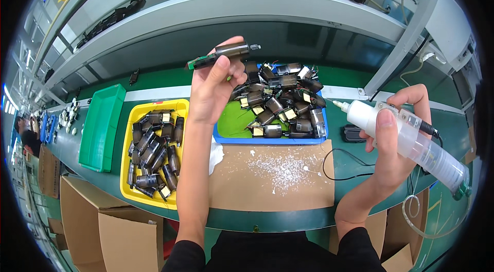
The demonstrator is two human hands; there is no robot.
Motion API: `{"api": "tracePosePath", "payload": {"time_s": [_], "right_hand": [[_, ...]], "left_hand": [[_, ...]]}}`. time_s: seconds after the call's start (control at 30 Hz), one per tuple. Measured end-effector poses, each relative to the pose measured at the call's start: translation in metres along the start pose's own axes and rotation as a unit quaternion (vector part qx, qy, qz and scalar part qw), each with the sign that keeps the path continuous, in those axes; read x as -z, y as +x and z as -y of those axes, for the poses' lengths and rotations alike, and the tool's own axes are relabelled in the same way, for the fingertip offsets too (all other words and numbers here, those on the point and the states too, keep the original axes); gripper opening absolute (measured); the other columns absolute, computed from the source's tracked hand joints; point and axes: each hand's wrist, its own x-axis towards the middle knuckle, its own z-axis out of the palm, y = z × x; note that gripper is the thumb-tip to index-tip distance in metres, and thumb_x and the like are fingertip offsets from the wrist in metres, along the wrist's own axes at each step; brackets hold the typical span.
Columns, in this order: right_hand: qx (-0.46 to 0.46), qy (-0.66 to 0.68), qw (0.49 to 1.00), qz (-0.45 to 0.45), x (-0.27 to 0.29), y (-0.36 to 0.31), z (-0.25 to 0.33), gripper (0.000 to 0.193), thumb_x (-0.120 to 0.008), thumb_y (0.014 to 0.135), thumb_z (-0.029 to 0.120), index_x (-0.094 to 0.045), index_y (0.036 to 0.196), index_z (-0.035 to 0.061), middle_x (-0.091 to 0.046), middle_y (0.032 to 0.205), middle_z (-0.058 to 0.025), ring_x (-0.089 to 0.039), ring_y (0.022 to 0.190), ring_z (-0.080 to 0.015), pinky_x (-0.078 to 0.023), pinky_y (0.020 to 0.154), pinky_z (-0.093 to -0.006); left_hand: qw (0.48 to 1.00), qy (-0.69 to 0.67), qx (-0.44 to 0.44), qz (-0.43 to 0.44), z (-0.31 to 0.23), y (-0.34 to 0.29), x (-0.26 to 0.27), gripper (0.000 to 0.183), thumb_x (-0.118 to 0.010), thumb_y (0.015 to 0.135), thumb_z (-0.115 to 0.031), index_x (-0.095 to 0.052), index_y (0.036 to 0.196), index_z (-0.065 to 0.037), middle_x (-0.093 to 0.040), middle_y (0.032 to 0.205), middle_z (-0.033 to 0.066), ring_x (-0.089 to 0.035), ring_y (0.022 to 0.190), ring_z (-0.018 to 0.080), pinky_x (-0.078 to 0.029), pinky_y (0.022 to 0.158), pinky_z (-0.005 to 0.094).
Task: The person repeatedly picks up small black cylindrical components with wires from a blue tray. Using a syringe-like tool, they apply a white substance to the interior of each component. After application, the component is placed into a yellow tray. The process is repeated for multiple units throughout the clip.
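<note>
My left hand (pixel 212 86) is raised over the bench, its fingers closed around a dark translucent cylindrical part (pixel 234 49) with a green circuit board at one end and a small tip at the other. In my right hand (pixel 388 133) is a glue dispenser syringe (pixel 435 161) with a white front and clear barrel, its pale nozzle pointing left toward a blue tray (pixel 247 141). That tray holds a heap of similar dark cylinders (pixel 283 99) over a green lining. The dispenser's nozzle is apart from the part in my left hand.
Left of my forearm, a yellow tray (pixel 124 179) holds more dark cylinders, beside a green tray (pixel 103 128). White specks cover a cardboard sheet (pixel 236 192). A black cable (pixel 350 174) and clear hose (pixel 429 235) hang near the right. A shelf (pixel 206 12) crosses the back.
</note>
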Motion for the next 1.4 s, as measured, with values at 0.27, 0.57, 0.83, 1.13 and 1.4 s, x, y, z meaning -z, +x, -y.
{"api": "tracePosePath", "payload": {"time_s": [0.27,0.57,0.83,1.13,1.4], "right_hand": [[-0.002,-0.042,0.999,0.01,-0.009,0.001,-0.006,0.029,-0.063,0.081,0.024,-0.045,0.089,0.0031,-0.053,0.065,-0.0068,-0.055,0.047,-0.0094,-0.038,0.037,-0.0177],[-0.024,0.003,0.998,-0.057,-0.025,-0.005,-0.001,0.041,-0.072,0.072,0.03,-0.046,0.087,0.0022,-0.054,0.062,-0.0015,-0.048,0.052,-0.0056,-0.033,0.05,-0.0158],[-0.1,0.03,0.992,0.076,-0.018,-0.021,0.015,0.052,-0.072,0.07,0.034,-0.034,0.092,0.0054,-0.056,0.07,-0.0115,-0.055,0.053,-0.0141,-0.047,0.051,-0.0243],[-0.044,0.015,0.999,-0.003,-0.038,-0.035,0.004,0.054,-0.072,0.068,0.035,-0.034,0.091,0.0052,-0.054,0.068,-0.0097,-0.052,0.052,-0.0128,-0.044,0.051,-0.0232],[-0.037,0.009,0.999,-0.007,-0.04,-0.037,0.003,0.053,-0.072,0.067,0.034,-0.034,0.09,0.0051,-0.052,0.067,-0.0091,-0.049,0.051,-0.0122,-0.042,0.051,-0.0227]], "left_hand": [[0.975,-0.123,0.131,-0.133,0.015,0.002,0.005,0.036,-0.051,0.094,-0.037,-0.05,0.107,-0.004,-0.052,0.103,0.0114,-0.052,0.102,0.0252,-0.046,0.089,0.0376],[0.973,-0.16,0.163,0.046,0.02,-0.006,-0.028,0.052,-0.027,0.099,-0.047,-0.04,0.127,-0.006,-0.044,0.086,0.005,-0.04,0.066,0.0128,-0.036,0.06,0.0288],[0.952,-0.09,0.149,0.252,0.01,-0.014,-0.047,0.071,-0.059,0.082,-0.053,-0.043,0.119,0.005,-0.054,0.092,0.0124,-0.049,0.073,0.015,-0.043,0.064,0.0308],[0.969,-0.069,0.163,0.171,0.016,-0.023,-0.047,0.076,-0.075,0.067,-0.049,-0.054,0.105,0.013,-0.059,0.083,0.0163,-0.057,0.076,0.021,-0.046,0.066,0.031],[0.974,-0.069,0.139,0.163,0.015,-0.025,-0.051,0.075,-0.077,0.065,-0.049,-0.058,0.101,0.014,-0.058,0.08,0.0153,-0.057,0.071,0.0204,-0.046,0.065,0.0318]]}}
